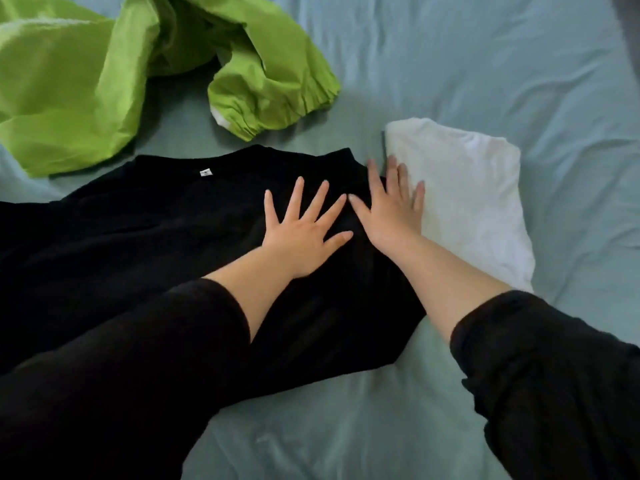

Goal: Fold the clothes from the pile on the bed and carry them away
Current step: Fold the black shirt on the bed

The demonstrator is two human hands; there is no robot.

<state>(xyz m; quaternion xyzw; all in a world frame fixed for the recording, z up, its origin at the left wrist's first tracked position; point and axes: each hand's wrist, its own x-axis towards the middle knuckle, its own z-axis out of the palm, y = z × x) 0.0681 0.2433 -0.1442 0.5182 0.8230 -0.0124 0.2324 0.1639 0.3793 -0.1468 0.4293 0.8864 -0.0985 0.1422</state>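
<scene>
On the black top (138, 244), left hand (301, 237) and right hand (391, 216) press flat (fingers spread, gripping nothing).

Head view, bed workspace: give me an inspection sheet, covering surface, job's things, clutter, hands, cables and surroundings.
Surface: pale blue-green sheet, lightly wrinkled.
Job's things: black top spread flat, neck label showing; green jacket crumpled beyond it, unfolded; white garment folded, lying against the top's right edge.
Clutter: nothing seen.
Hands: left hand flat on the black top, fingers spread; right hand flat at the top's edge, fingertips reaching onto the white garment. Neither grips anything.
Cables: nothing seen.
Surroundings: dark edge in the upper right corner, too little shown to identify.
</scene>
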